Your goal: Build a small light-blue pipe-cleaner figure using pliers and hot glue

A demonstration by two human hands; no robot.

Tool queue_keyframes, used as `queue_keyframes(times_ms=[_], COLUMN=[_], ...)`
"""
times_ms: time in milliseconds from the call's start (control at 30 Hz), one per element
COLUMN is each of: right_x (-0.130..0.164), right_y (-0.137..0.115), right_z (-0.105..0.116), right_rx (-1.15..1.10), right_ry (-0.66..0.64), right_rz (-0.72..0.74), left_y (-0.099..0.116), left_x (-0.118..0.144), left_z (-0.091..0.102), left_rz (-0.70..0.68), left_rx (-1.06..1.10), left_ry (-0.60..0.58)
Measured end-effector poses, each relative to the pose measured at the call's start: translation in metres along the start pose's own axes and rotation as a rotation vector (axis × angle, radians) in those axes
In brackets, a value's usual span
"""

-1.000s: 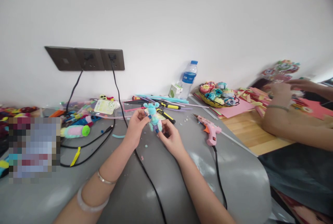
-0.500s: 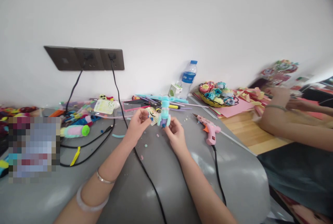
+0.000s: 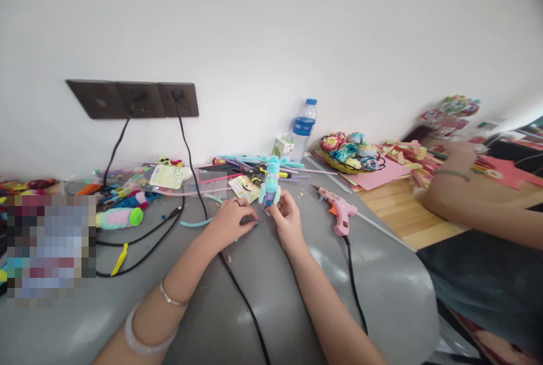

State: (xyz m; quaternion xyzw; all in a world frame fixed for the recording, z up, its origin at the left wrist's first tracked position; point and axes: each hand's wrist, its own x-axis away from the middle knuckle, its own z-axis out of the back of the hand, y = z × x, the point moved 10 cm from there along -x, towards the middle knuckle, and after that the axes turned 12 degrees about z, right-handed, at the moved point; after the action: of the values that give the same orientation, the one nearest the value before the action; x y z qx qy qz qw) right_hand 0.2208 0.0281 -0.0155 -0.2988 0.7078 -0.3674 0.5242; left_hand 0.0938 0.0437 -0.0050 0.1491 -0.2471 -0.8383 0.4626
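A small fuzzy figure in turquoise and lilac, with rounded ears (image 3: 271, 175), is held upright above the middle of the grey glossy table (image 3: 394, 291), its lower end pinched between the thumb and fingers of the right hand (image 3: 291, 222). With only that end gripped, the upper part has no support visible, so a sideways knock could tip it or twist it out of the pinch; squeezing too hard might flatten the soft pile. The left hand (image 3: 229, 223) is just left of it, apart from it and low over the table, fingers half curled; whether it holds anything small I cannot tell. Beneath the left wrist passes a long black cable (image 3: 241, 286), which a sweep of that arm could snag. Just beyond the figure lie black-and-yellow-handled tools (image 3: 257, 174) and a printed pale yellow card (image 3: 245, 188); lowering the figure too far over could catch its fuzz on a tool. To the right, well apart from the figure, a pink glue gun with an orange trigger (image 3: 341, 218) rests with its metal tip toward the far left; if it is hot, a rightward drift of the right hand risks a burn, and a tug on its black cord (image 3: 356, 286), near the right forearm, could swing that tip round. Farther right, a co-worker's forearm (image 3: 479, 198) is well clear.
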Motion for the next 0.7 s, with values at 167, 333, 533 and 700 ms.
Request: queue_keyframes(times_ms=[167,333,533,700], right_x=[0.0,0.0,0.002,0.002], right_y=[0.0,-0.001,0.0,0.001], right_z=[-0.001,-0.003,-0.003,-0.005], right_rx=[-0.043,-0.059,-0.046,-0.027], right_ry=[0.004,-0.007,-0.015,-0.038], right_rz=[0.011,0.005,-0.017,-0.025], left_y=[0.007,0.002,-0.028,-0.043], left_x=[0.0,0.0,-0.003,-0.006], left_z=[0.003,0.018,0.036,0.026], left_rz=[-0.026,-0.001,0.153,0.311], left_rx=[0.004,0.205,0.663,1.078], left_ry=[0.021,0.11,0.235,0.132])
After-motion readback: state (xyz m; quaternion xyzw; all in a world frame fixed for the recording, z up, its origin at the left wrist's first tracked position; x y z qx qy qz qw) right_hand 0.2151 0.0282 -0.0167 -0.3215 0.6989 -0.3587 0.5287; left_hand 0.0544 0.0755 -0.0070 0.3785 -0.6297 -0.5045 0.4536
